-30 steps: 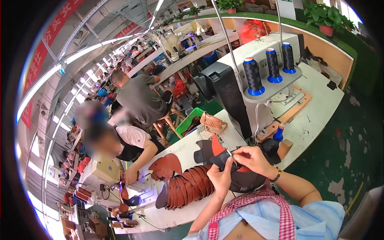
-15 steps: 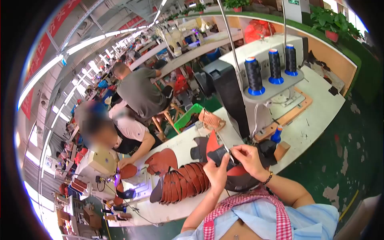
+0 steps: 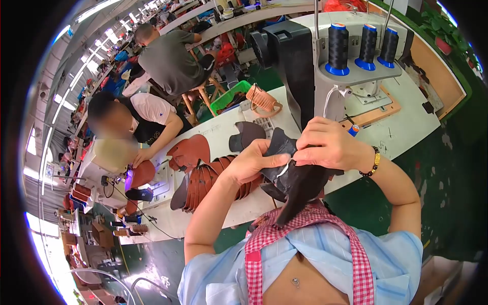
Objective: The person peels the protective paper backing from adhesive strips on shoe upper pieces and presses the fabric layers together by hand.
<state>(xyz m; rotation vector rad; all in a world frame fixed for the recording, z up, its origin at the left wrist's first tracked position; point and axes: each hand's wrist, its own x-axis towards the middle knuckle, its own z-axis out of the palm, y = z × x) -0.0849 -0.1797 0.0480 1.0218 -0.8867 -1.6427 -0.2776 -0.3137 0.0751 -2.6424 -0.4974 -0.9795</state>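
My left hand [image 3: 250, 163] is closed on a black leather piece [image 3: 305, 185], the thumb lying across its upper face. The piece looks like a shoe upper and hangs in front of my chest. A thin white strip [image 3: 283, 170] lies on its dark face beside my left thumb. My right hand [image 3: 330, 146] pinches at the upper end of this strip, its fingertips close to my left thumb. Past my left hand, a dark brown leather piece [image 3: 247, 135] lies on the white table [image 3: 389, 145]. An overlapping row of reddish-brown leather pieces [image 3: 203, 185] rests left of my forearm.
A sewing machine [image 3: 305, 61] carries several black thread cones [image 3: 338, 48] at the right. A co-worker's hand [image 3: 141, 156] holds brown leather at another machine on the left. Behind the table is a green crate [image 3: 231, 96]. A small blue spool [image 3: 354, 130] stands beyond my right hand.
Both hands have come up and nearer to the camera with the leather piece. More of its black face shows, and the red part seen before is hidden. The view has tilted downward.
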